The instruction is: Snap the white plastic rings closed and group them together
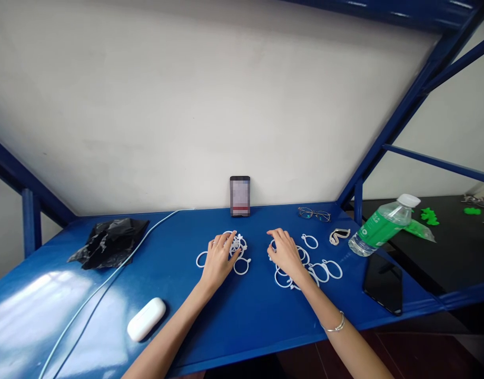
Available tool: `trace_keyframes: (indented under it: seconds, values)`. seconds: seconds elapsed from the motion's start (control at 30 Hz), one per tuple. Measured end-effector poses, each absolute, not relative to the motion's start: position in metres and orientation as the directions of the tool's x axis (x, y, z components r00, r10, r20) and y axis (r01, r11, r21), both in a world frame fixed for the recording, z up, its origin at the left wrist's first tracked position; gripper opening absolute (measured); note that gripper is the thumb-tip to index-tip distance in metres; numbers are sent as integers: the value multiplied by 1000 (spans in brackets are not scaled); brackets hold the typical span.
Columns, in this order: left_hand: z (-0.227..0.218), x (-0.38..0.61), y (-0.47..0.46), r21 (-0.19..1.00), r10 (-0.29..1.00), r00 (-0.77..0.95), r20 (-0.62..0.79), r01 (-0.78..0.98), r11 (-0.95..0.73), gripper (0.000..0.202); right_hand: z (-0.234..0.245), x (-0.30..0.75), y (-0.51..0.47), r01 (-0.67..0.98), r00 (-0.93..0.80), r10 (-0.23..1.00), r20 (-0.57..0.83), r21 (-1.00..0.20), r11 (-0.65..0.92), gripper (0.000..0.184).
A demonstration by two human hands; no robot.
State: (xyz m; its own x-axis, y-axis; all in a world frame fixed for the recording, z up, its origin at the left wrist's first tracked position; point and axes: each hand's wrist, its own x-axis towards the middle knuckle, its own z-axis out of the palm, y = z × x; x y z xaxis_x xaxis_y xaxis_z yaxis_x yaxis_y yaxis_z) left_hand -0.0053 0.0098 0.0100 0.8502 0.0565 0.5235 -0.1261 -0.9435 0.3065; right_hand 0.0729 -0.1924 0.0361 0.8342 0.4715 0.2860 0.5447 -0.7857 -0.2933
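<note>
Two heaps of thin white plastic rings lie on the blue table (pixel 234 316). My left hand (pixel 220 258) rests palm down on the left heap of rings (pixel 238 252), fingers spread over it. My right hand (pixel 285 251) lies flat on the right heap of rings (pixel 323 271), fingers stretched out toward the wall. A single white ring (pixel 309 241) sits apart, just right of my right hand. Neither hand grips anything that I can see. A bracelet is on my right wrist.
A phone (pixel 239 196) leans upright against the wall. Glasses (pixel 314 213), a beige ring piece (pixel 338 236), a tilted water bottle (pixel 382 225) and a dark phone (pixel 383 284) are at the right. A black bag (pixel 109 241), white cable (pixel 107 279) and white case (pixel 146 318) lie left.
</note>
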Motion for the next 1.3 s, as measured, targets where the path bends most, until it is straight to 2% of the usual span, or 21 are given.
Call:
trace_keyframes:
  seconds: [0.2,0.33,0.43,0.53,0.63,0.73,0.8,0.93,1.03,1.17,1.3]
  values:
    - [4,-4,11,265,49,863,503,-100,-959,40,36,71,-193,502,864,475,166,-214,-838,30]
    - [2,-4,11,265,43,868,495,-104,-959,40,33,73,-192,526,850,508,138,-261,-809,35]
    - [2,-3,11,266,38,869,494,-109,-958,40,31,74,-192,551,834,518,189,-321,-770,38]
    - [2,-3,11,262,34,867,497,-113,-958,41,32,75,-191,573,818,502,279,-455,-682,37]
    - [4,-4,10,261,25,856,516,-129,-957,42,36,76,-189,548,817,473,329,-700,-459,30]
    - [8,-6,9,269,-25,839,544,-202,-942,47,39,75,-187,346,834,499,234,-927,-145,28]
    - [11,-8,7,275,-77,829,554,-270,-923,55,40,74,-186,145,838,532,126,-989,5,32]
    - [15,-11,1,262,-176,812,556,-373,-890,68,38,70,-184,-193,792,609,-44,-964,182,35]
    - [15,-12,-2,244,-236,781,578,-442,-863,65,35,66,-181,-344,712,696,-96,-911,227,35]
    - [16,-13,-3,292,-234,771,592,-476,-830,52,35,63,-177,-389,681,723,-115,-894,224,30]
    - [20,-14,-3,473,-139,835,532,-430,-769,46,38,62,-177,-261,754,656,-42,-935,241,21]
